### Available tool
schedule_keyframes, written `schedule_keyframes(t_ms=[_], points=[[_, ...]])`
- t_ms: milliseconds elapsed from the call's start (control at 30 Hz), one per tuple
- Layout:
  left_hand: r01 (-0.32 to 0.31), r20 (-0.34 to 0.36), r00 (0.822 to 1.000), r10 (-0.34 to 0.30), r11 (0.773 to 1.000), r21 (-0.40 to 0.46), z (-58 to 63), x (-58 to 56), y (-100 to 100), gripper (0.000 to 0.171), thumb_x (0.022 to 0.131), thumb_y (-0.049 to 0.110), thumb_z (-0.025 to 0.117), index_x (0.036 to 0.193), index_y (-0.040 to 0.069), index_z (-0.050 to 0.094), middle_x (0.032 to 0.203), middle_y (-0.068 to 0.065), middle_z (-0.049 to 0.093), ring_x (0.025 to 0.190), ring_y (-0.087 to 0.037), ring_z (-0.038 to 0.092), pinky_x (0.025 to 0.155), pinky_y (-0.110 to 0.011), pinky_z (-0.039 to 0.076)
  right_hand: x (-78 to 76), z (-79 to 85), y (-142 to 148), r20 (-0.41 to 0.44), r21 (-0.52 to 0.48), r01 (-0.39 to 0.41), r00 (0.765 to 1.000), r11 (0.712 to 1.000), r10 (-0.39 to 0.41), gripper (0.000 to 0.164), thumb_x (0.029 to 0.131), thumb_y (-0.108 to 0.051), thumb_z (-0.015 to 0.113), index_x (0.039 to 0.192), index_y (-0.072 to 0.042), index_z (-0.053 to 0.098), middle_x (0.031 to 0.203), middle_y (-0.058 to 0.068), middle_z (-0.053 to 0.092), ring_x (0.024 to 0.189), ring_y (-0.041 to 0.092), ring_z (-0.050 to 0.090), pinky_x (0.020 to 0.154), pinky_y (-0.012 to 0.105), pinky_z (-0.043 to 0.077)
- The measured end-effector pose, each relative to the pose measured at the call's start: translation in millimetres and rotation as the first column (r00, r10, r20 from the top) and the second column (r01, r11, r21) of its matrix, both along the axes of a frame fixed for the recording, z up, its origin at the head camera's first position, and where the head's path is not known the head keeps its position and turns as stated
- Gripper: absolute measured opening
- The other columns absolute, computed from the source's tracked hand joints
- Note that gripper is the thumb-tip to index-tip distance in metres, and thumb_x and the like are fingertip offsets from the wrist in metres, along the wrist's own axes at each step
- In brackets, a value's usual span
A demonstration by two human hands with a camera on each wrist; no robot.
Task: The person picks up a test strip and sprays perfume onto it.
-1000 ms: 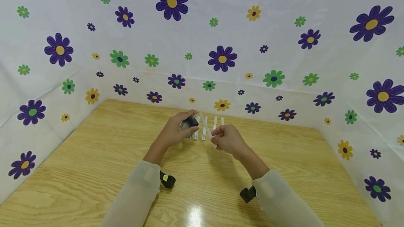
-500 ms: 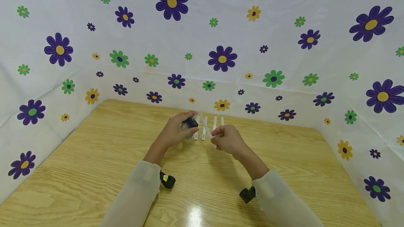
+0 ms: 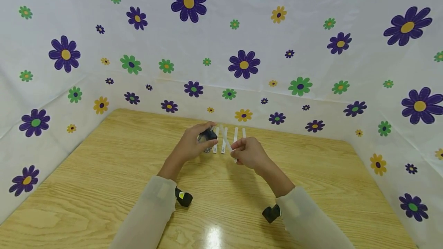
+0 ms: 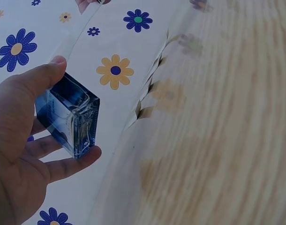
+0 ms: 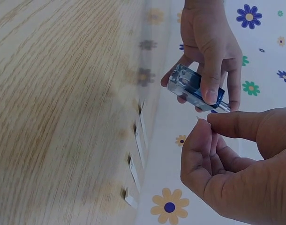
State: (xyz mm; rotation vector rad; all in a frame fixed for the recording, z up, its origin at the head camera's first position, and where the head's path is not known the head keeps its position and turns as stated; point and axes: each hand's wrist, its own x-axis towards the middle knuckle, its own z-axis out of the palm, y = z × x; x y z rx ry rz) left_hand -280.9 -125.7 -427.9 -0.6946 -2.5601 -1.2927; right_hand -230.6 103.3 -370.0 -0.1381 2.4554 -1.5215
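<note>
My left hand [image 3: 190, 141] grips a blue glass perfume bottle [image 4: 70, 117], tilted, with a silver spray neck [image 5: 223, 107] at its top. One finger of that hand lies at the neck end. My right hand [image 3: 252, 153] pinches the near end of a thin white paper strip [image 3: 226, 140] between thumb and fingers. The strip's far end points up and left, close beside the bottle's top. Below, several more white strips [image 3: 236, 135] lie side by side on the table, with small print on the near ends of two; their near ends curl up in the right wrist view.
The wooden table [image 3: 104, 187] reaches back to a white cloth [image 3: 145, 41] printed with flowers, which stands at the back and both sides. Each wrist carries a small black camera [image 3: 271, 213] near the sleeve cuff.
The far end of the held strip has shifted slightly down and to the right. Both hands and the perfume bottle stay almost in place.
</note>
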Motion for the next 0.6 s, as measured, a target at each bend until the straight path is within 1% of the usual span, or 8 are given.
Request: schedule_keyframes(t_ms=[167,333,533,600], points=[[0.004,0.003,1.000,-0.004,1.000,0.002,-0.1,0.1,0,0.061,0.096,0.036,0.074,0.150,0.019,0.054,0.155,-0.002,0.050,0.145,-0.027,0.043,0.118,-0.049,0.036,-0.8,-2.1,1,0.004,0.006,0.002,1.000,1.000,-0.002,0.013,0.097,0.000,0.066,0.109,0.005,0.066,0.089,0.012,0.064,0.073,0.020,0.061,0.071,0.036,0.060],[0.009,0.000,1.000,-0.009,1.000,0.006,1.0,0.6,0,0.060,0.096,0.036,0.074,0.150,0.020,0.054,0.153,-0.003,0.051,0.144,-0.027,0.044,0.117,-0.049,0.037,-1.3,-2.6,2,-0.001,0.011,0.002,1.000,1.000,-0.002,0.015,0.098,0.000,0.066,0.111,0.006,0.066,0.090,0.013,0.065,0.073,0.020,0.061,0.073,0.038,0.061],[0.017,-0.033,0.999,-0.016,1.000,0.010,0.2,-0.4,0,0.059,0.096,0.038,0.074,0.150,0.024,0.055,0.151,-0.002,0.054,0.141,-0.026,0.048,0.115,-0.048,0.040,-5.1,-2.9,9,-0.005,0.025,0.013,1.000,1.000,-0.013,0.015,0.098,-0.002,0.065,0.112,0.005,0.066,0.101,0.019,0.068,0.077,0.020,0.063,0.078,0.041,0.061],[0.019,-0.040,0.999,-0.018,1.000,0.009,-0.1,-1.1,0,0.060,0.096,0.039,0.074,0.150,0.025,0.054,0.151,-0.002,0.054,0.141,-0.026,0.048,0.115,-0.047,0.040,-7.8,-3.4,12,0.000,0.023,0.022,1.000,0.999,-0.022,0.016,0.099,-0.003,0.065,0.113,0.004,0.066,0.103,0.018,0.068,0.078,0.020,0.064,0.080,0.042,0.061]])
